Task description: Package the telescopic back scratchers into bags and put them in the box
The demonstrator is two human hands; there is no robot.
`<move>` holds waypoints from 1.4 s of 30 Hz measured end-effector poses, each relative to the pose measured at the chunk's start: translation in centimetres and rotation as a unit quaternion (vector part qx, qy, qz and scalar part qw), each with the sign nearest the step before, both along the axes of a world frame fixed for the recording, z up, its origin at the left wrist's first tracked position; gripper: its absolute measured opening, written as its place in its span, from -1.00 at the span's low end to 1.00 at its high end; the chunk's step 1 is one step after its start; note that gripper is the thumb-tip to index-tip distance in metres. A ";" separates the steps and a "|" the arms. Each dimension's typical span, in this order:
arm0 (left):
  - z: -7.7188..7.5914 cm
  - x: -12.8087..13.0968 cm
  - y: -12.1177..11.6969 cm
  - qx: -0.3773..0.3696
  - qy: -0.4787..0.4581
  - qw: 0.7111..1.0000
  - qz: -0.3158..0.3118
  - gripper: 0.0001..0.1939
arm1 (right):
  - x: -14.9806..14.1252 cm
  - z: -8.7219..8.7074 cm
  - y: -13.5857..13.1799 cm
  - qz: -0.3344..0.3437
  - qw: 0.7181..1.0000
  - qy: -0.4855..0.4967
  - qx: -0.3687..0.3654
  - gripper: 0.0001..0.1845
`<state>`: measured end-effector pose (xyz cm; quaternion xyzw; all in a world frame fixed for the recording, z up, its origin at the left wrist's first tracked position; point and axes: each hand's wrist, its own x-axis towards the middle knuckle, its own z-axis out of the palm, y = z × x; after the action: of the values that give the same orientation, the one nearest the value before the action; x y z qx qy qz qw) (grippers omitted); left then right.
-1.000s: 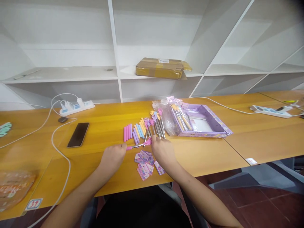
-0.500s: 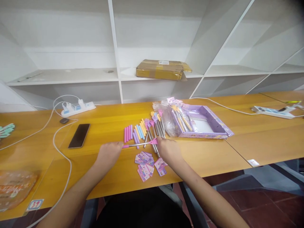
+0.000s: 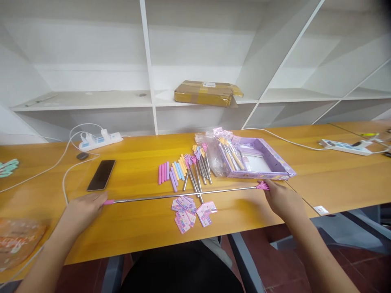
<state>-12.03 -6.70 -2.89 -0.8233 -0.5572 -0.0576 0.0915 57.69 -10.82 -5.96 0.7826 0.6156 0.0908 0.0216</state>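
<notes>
A telescopic back scratcher (image 3: 183,195) is stretched out long between my two hands, just above the table. My left hand (image 3: 84,211) is closed round its pink handle at the left. At the other end my right hand (image 3: 282,199) grips it by the pink hand-shaped head. Behind the rod lie several more back scratchers (image 3: 198,165) with metal shafts and coloured heads. Beside them are rows of pink, yellow, blue and purple handle tubes (image 3: 164,173). Small printed cards (image 3: 185,211) lie in two groups in front of the rod.
A purple open box (image 3: 288,171) with bagged back scratchers stands right of centre. A black phone (image 3: 102,175), a white power strip (image 3: 100,140) and cables lie at the left. One cardboard box (image 3: 204,93) sits on the shelf. An orange bag (image 3: 21,240) is at the front left.
My hands have moved far apart, left hand leftwards and right hand rightwards. The back scratcher between them has gone from short to fully drawn out.
</notes>
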 end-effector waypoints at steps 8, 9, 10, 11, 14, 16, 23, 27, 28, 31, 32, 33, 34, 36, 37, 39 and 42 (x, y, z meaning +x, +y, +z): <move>-0.3 1.1 1.0 0.022 0.032 0.998 -0.047 -0.69 | -0.3 -0.2 0.4 -0.047 0.997 0.056 -0.023 -0.57; -0.4 1.2 1.0 0.019 0.028 0.998 -0.053 -0.69 | -0.3 -0.4 0.4 -0.050 0.997 0.058 -0.022 -0.55; -0.5 1.3 1.0 0.013 0.025 0.998 -0.056 -0.68 | -0.2 -0.5 0.3 -0.051 0.997 0.058 -0.022 -0.54; -0.5 1.5 0.9 0.009 0.023 0.998 -0.057 -0.67 | -0.2 -0.6 0.2 -0.049 0.997 0.057 -0.022 -0.53; -0.8 1.9 1.0 -0.008 0.013 0.998 -0.056 -0.66 | 0.0 -0.8 0.2 -0.043 0.998 0.046 -0.023 -0.54; -0.9 2.3 1.1 -0.012 0.005 0.999 -0.050 -0.65 | -0.1 -0.8 0.3 -0.042 0.998 0.035 -0.019 -0.55; 0.7 3.9 1.7 -0.108 0.024 0.993 0.034 -0.69 | -0.9 -0.4 1.4 -0.050 0.998 0.005 -0.036 -0.59; 2.7 4.7 1.9 -0.097 0.027 0.994 0.033 -0.66 | -2.1 2.0 2.9 -0.060 0.998 0.003 -0.038 -0.62; 3.0 5.8 1.8 -0.098 0.029 0.994 0.026 -0.67 | -3.3 2.8 3.2 -0.058 0.998 0.007 -0.031 -0.63; 2.9 11.6 1.2 -0.135 0.030 0.990 -0.008 -0.70 | -10.5 4.8 3.9 -0.015 1.000 0.015 -0.013 -0.66; 2.7 14.0 1.0 -0.147 0.022 0.989 -0.023 -0.66 | -13.7 5.1 3.9 0.001 1.000 0.010 -0.016 -0.69; 2.3 16.5 0.8 -0.162 0.019 0.986 -0.033 -0.63 | -16.8 5.3 3.8 0.046 0.998 0.012 -0.027 -0.72; 1.9 18.7 0.7 -0.178 0.019 0.983 -0.041 -0.63 | -19.7 5.4 3.7 0.095 0.995 0.014 -0.032 -0.75; 1.2 21.7 0.8 -0.208 0.020 0.977 -0.037 -0.66 | -23.8 5.3 3.8 0.152 0.988 0.014 -0.033 -0.77; 0.9 22.5 1.0 -0.216 0.014 0.976 -0.033 -0.67 | -25.0 5.1 4.0 0.169 0.985 0.019 -0.038 -0.77; 0.7 22.9 1.6 -0.222 -0.007 0.975 -0.027 -0.68 | -25.6 4.7 4.9 0.190 0.980 0.027 -0.044 -0.77; 0.6 22.1 2.7 -0.226 -0.043 0.973 -0.023 -0.66 | -24.8 4.0 6.8 0.194 0.979 0.039 -0.046 -0.76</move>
<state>10.05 -3.99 -2.24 -0.8320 -0.5401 0.0326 -0.1225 32.87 -4.07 -1.97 0.6496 0.7594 0.0342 0.0161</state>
